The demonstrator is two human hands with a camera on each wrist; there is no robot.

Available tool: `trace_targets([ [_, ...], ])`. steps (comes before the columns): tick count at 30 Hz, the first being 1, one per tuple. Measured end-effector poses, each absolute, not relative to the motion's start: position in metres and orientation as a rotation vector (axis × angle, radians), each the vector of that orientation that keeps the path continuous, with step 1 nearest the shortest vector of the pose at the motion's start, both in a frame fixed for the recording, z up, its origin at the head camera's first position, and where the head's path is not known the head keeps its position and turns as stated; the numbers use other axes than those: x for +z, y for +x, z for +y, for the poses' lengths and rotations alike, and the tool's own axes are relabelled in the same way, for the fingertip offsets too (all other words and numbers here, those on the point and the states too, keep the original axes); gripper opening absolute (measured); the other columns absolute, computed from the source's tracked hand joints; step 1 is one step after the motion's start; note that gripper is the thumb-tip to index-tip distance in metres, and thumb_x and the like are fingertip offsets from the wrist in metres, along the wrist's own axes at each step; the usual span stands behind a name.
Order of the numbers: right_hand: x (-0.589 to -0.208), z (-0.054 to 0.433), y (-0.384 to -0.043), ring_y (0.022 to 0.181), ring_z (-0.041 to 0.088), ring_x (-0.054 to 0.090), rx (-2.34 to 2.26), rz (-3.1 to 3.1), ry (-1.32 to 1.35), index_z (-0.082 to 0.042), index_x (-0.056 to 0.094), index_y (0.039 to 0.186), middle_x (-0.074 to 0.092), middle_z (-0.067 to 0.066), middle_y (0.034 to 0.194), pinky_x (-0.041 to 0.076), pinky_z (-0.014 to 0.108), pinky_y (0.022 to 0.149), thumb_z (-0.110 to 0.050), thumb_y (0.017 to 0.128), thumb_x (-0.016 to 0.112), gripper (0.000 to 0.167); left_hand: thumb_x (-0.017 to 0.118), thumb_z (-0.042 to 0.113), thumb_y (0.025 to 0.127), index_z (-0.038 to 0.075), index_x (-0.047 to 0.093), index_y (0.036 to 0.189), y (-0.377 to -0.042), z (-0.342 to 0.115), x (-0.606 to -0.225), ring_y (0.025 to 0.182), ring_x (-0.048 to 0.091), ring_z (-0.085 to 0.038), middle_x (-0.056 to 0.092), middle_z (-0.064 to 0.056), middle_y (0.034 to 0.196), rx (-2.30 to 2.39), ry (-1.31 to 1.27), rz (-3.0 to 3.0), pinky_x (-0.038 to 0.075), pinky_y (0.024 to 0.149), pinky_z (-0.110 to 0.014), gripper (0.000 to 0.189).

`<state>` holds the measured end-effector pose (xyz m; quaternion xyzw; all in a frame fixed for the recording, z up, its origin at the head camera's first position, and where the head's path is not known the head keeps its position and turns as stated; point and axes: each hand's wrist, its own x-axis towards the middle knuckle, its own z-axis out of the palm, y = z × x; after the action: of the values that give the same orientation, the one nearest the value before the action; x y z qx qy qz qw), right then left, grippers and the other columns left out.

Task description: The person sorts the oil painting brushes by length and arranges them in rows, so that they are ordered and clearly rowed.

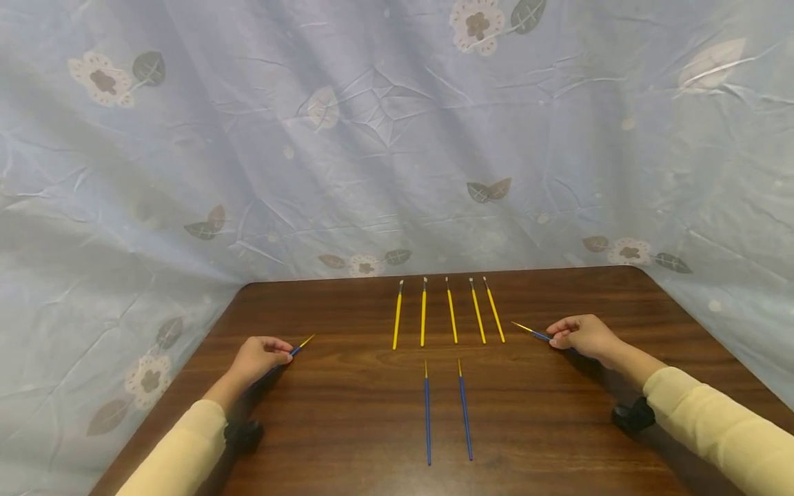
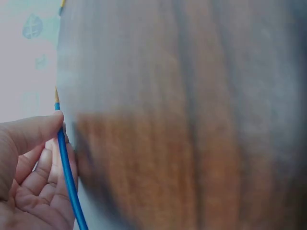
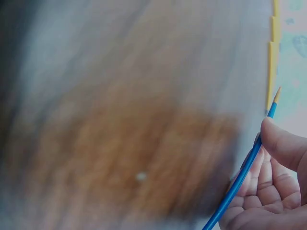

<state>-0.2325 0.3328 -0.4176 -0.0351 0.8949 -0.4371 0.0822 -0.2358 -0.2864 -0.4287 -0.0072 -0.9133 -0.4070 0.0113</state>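
My left hand pinches a blue paintbrush between thumb and fingers at the table's left side, its yellowish tip pointing away to the right. On the right side, my right hand pinches another blue paintbrush, its tip directed toward the middle. Between the hands, two blue paintbrushes, one on the left and one on the right, lie side by side with tips away from me. Beyond them several yellow-handled paintbrushes form a row, bristles toward the far edge.
The brown wooden table has rounded far corners. A pale floral curtain hangs behind its far edge and along both sides. Dark devices are strapped at both wrists, a left one and a right one.
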Motion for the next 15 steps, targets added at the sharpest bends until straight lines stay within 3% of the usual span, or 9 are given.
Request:
trace_targets([
  [9, -0.409, 0.335, -0.23, 0.104, 0.029, 0.06, -1.39, 2.586, -0.131, 0.009, 0.055, 0.128, 0.066, 0.011, 0.107, 0.05, 0.048, 0.089, -0.021, 0.094, 0.067, 0.047, 0.069, 0.004, 0.088, -0.009, 0.067, 0.104, -0.233, -0.282, -0.421, 0.07, 0.055, -0.015, 0.067, -0.005, 0.083, -1.462, -0.005, -2.778, 0.049, 0.06, -0.025, 0.021],
  [15, -0.404, 0.327, -0.232, 0.111, 0.032, 0.056, -1.407, 2.561, -0.136, 0.005, 0.056, 0.13, 0.065, 0.015, 0.117, 0.05, 0.047, 0.088, -0.026, 0.094, 0.067, 0.049, 0.064, 0.003, 0.093, -0.011, 0.063, 0.114, -0.228, -0.273, -0.416, 0.08, 0.059, -0.018, 0.068, -0.011, 0.095, -1.577, -0.047, -2.782, 0.053, 0.066, -0.027, 0.026],
])
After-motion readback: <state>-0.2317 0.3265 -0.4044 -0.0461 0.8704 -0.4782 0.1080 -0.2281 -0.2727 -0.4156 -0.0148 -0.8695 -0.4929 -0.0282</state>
